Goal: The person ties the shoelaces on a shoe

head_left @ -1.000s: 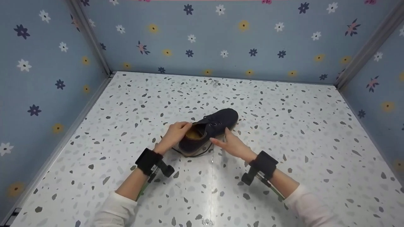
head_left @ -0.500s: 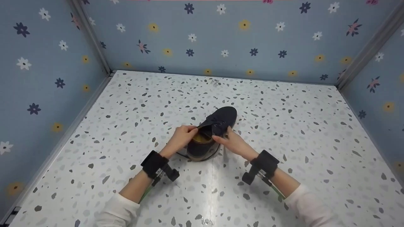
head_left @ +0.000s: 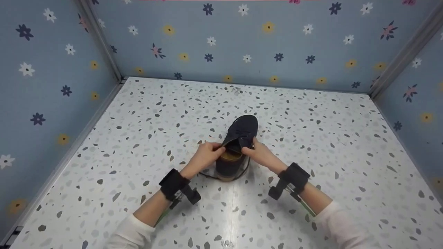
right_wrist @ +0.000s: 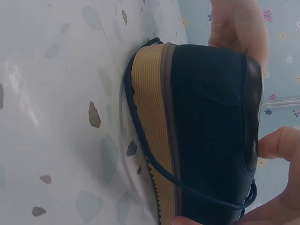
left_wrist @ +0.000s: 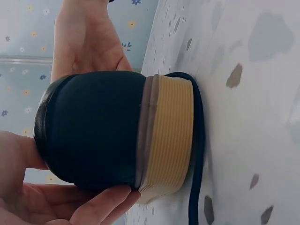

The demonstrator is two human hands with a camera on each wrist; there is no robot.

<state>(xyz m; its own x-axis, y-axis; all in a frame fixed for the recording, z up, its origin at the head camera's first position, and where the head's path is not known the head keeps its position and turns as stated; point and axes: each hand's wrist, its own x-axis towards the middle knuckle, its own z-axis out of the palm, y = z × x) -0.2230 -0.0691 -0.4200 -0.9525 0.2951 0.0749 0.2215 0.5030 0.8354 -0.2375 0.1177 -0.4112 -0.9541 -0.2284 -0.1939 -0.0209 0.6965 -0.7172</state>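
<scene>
A dark navy lace-up shoe (head_left: 245, 125) sits on the speckled surface in the head view, toe pointing away and slightly right, heel toward me. My left hand (head_left: 203, 156) grips its left side, thumb at the rim of the opening. On the opposite side my right hand (head_left: 263, 156) holds the shoe with its thumb at the collar and fingers along the side. The tan ridged sole (left_wrist: 171, 133) and dark heel (left_wrist: 96, 131) face the left wrist camera. A loose dark lace (right_wrist: 161, 173) runs down the side and loops behind the heel, along the surface.
A white surface (head_left: 311, 138) with grey speckles lies beneath the shoe. Blue flower-patterned panels stand at the back (head_left: 235, 41), left (head_left: 45, 103) and right (head_left: 422, 97). Each wrist wears a black strap (head_left: 173, 183) with a small camera.
The shoe has turned: its heel has swung to the right and nearer, so the toe points more straight away. My left hand has moved right with it; the right hand has shifted slightly.
</scene>
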